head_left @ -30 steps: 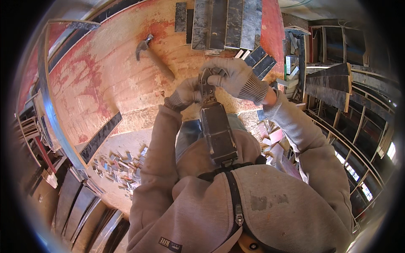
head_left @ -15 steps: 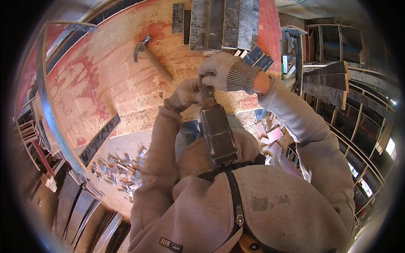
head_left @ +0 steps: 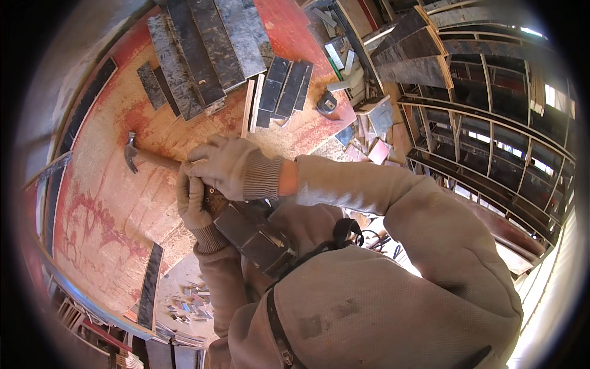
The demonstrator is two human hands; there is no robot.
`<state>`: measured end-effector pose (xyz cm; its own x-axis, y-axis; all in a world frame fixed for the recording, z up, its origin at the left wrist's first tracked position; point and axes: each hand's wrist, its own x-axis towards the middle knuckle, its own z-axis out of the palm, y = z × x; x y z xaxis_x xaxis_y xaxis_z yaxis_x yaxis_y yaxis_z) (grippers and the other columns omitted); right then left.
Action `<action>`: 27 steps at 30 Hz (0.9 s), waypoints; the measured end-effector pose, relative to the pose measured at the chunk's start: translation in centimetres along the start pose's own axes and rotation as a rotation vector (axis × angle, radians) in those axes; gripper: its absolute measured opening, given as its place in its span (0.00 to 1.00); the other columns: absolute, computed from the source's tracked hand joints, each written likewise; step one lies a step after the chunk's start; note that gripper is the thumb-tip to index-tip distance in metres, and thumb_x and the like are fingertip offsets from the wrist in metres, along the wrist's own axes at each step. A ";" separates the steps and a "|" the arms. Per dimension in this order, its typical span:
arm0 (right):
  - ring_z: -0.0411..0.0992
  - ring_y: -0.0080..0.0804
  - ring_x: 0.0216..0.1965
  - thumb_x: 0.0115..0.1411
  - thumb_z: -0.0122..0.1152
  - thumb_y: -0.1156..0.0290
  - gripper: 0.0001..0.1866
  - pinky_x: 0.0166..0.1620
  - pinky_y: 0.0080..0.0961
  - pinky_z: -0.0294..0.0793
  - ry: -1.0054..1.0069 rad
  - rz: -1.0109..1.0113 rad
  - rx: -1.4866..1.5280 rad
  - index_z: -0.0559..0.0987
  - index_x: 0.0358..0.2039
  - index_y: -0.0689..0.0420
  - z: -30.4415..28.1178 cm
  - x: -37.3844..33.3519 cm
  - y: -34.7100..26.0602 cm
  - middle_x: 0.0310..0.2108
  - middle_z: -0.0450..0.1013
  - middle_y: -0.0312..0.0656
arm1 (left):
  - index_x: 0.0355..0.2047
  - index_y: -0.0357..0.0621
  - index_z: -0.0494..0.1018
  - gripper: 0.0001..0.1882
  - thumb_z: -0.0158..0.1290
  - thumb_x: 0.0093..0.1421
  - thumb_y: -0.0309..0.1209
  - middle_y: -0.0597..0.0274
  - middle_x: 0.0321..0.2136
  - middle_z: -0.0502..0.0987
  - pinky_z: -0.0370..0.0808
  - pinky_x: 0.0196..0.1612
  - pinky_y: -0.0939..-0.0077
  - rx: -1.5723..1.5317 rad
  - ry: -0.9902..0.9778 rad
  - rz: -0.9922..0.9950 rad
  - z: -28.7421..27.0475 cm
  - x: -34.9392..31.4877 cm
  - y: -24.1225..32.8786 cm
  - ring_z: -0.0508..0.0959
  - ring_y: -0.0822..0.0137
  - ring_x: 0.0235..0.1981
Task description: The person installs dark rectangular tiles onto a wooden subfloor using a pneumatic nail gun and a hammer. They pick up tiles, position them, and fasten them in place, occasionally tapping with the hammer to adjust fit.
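A broad worktop (head_left: 117,218) of scuffed board, rubbed from red to a pale woody orange, spreads ahead of the person, with a rack (head_left: 485,147) of dark panels and slim pale battens at the right. Long dark planks (head_left: 196,55), flat and streaked with grey, lie side by side across the worktop's far part. The black boxy case (head_left: 252,237), straight-sided and scuffed along its corners, sits before the person's belly. Knit-cuffed fabric gloves cover both hands: the right hand (head_left: 224,166) bends over the case's upper end, the left hand (head_left: 193,206) just beside it, fingers bunched narrowly; what they pinch is hidden, so I cannot tell their hold. A wooden-handled claw hammer (head_left: 153,160) lies with its handle end near the gloves, and a rounded tape measure (head_left: 327,103) rests by the right edge. A small metal piece (head_left: 214,200) shows between the hands. The worktop's near edge runs close to the left forearm; open room stretches left of the hammer
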<state>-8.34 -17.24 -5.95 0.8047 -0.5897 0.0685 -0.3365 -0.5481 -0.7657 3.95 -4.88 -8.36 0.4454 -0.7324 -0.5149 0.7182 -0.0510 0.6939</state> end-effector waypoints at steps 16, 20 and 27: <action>0.78 0.34 0.21 0.58 0.70 0.64 0.11 0.24 0.33 0.76 0.520 1.635 0.735 0.83 0.27 0.59 9.2 -10.0 24.3 0.24 0.80 0.44 | 0.53 0.37 0.71 0.12 0.46 0.75 0.30 0.46 0.39 0.82 0.81 0.49 0.63 0.153 0.044 0.139 0.2 0.4 -0.9 0.82 0.56 0.44; 0.78 0.34 0.21 0.58 0.68 0.64 0.12 0.23 0.31 0.76 0.486 1.747 0.643 0.82 0.26 0.60 8.2 -10.0 23.7 0.24 0.80 0.45 | 0.53 0.38 0.71 0.11 0.48 0.74 0.28 0.46 0.39 0.81 0.82 0.38 0.66 0.023 0.059 0.088 0.7 -0.3 -0.7 0.82 0.58 0.36; 0.80 0.32 0.22 0.56 0.65 0.64 0.15 0.27 0.29 0.80 0.377 1.413 0.331 0.83 0.30 0.67 4.8 -14.3 20.0 0.22 0.80 0.47 | 0.53 0.38 0.71 0.12 0.49 0.74 0.29 0.46 0.40 0.82 0.81 0.42 0.66 0.005 -0.001 0.120 -0.6 0.6 -1.4 0.82 0.58 0.38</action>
<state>-24.27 -16.90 -25.35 -0.2683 -0.6460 -0.7146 -0.5430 0.7141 -0.4418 3.52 -4.86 -9.91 0.5279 -0.7340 -0.4273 0.6570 0.0341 0.7531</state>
